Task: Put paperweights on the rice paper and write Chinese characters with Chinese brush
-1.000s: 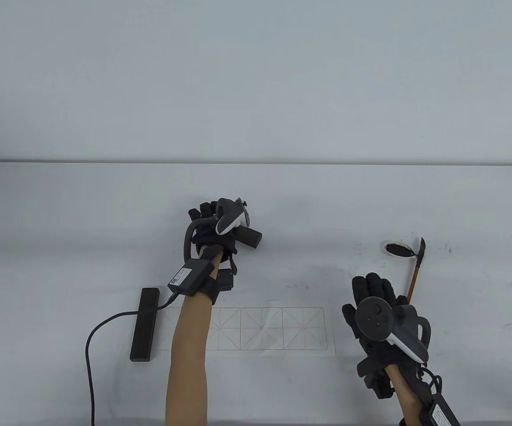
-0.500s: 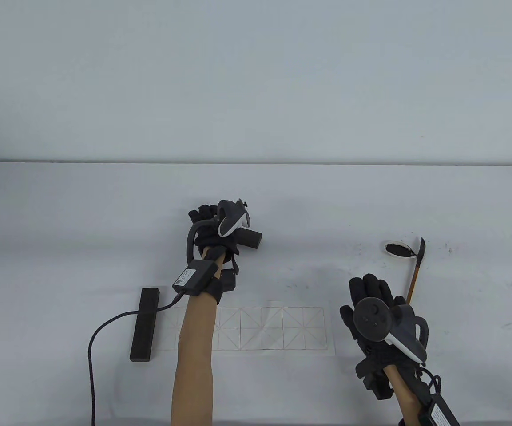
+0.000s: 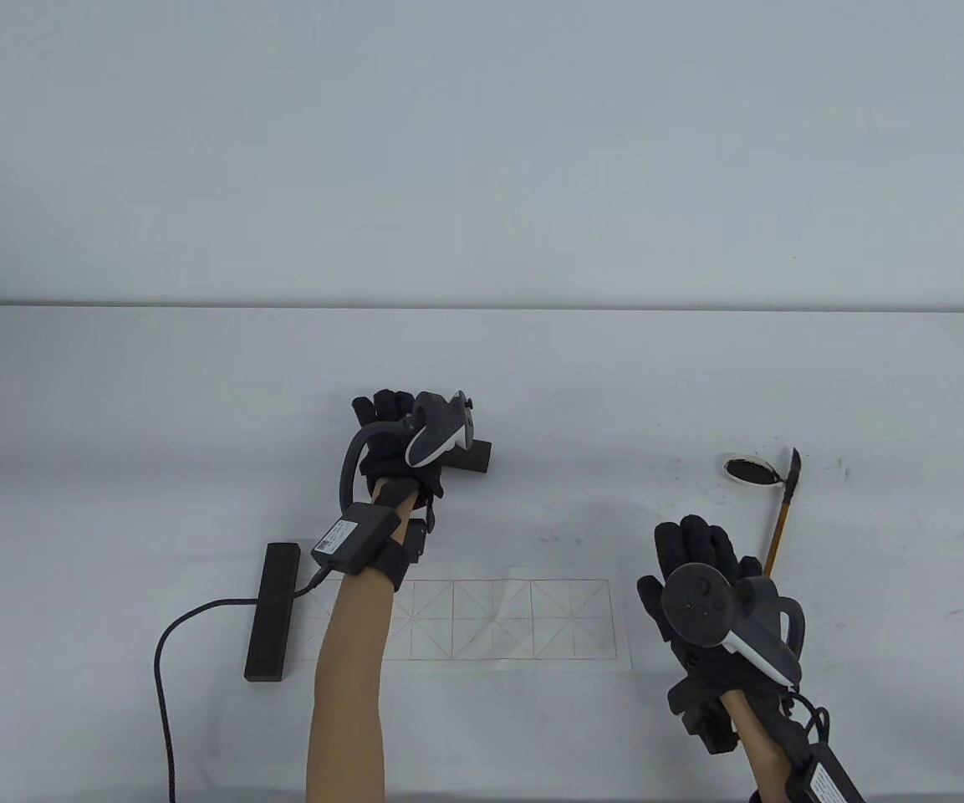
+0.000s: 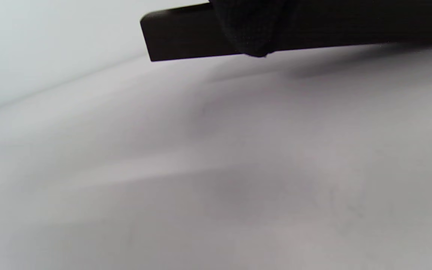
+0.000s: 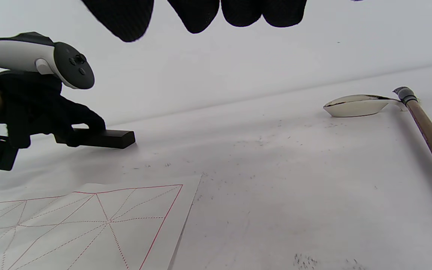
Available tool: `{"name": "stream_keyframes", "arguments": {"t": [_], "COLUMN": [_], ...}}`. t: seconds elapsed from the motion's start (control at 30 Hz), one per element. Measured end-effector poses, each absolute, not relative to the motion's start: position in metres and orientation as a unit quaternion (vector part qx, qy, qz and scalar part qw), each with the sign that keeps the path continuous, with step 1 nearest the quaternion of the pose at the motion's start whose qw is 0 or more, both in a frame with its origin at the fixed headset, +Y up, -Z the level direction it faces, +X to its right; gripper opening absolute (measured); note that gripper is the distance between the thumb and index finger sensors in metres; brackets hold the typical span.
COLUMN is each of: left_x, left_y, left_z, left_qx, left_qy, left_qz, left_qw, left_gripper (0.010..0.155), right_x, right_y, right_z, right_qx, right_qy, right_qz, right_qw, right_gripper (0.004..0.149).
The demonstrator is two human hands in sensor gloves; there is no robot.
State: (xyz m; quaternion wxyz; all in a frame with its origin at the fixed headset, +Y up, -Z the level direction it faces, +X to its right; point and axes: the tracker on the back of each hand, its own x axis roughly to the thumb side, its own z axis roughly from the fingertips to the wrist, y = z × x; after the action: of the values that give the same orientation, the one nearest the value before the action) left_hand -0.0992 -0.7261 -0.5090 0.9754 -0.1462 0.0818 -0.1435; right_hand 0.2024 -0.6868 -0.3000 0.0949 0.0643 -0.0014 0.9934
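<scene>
Tilted a bit since before, the left hand (image 3: 390, 435) grips what looks like a dark bar (image 3: 475, 456); the right hand (image 3: 699, 577) rests open.

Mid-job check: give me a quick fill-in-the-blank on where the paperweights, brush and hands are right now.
1. The left hand grips the second ____.
2. The first paperweight lies on the ____ end of the rice paper.
3. The brush rests with its tip at the ink ____.
4. The right hand holds ____.

Missing words: paperweight; left; dish; nothing
</scene>
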Motion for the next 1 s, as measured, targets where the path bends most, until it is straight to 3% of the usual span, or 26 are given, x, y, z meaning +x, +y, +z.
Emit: {"name": "stream_keyframes", "arguments": {"t": [0.23, 0.4, 0.63, 1.0], "left_x": [-0.103, -0.106, -0.105, -0.094], "left_y": [-0.688, -0.652, -0.609, -0.587], "left_z": [-0.465, -0.416, -0.333, -0.249], "left_qx": [-0.046, 0.017, 0.091, 0.125], "left_qy": [-0.01, -0.072, -0.156, -0.241], "left_qz": [-0.174, -0.147, -0.131, -0.109], "left_qw": [0.984, 0.986, 0.975, 0.956], "left_gripper": [0.07, 0.07, 0.07, 0.07], "right_x": [0.206, 0.201, 0.147, 0.083], "right_y": [-0.684, -0.667, -0.632, -0.609], "right_z": [-0.299, -0.293, -0.275, -0.243], "right_qx": [0.059, 0.081, 0.184, 0.257], "right_qy": [-0.013, -0.072, -0.122, -0.103], "right_qz": [0.994, 0.986, 0.971, 0.961], "right_qw": [0.096, 0.123, 0.087, 0.002], "right_gripper": [0.067, 0.07, 0.072, 0.078]}}
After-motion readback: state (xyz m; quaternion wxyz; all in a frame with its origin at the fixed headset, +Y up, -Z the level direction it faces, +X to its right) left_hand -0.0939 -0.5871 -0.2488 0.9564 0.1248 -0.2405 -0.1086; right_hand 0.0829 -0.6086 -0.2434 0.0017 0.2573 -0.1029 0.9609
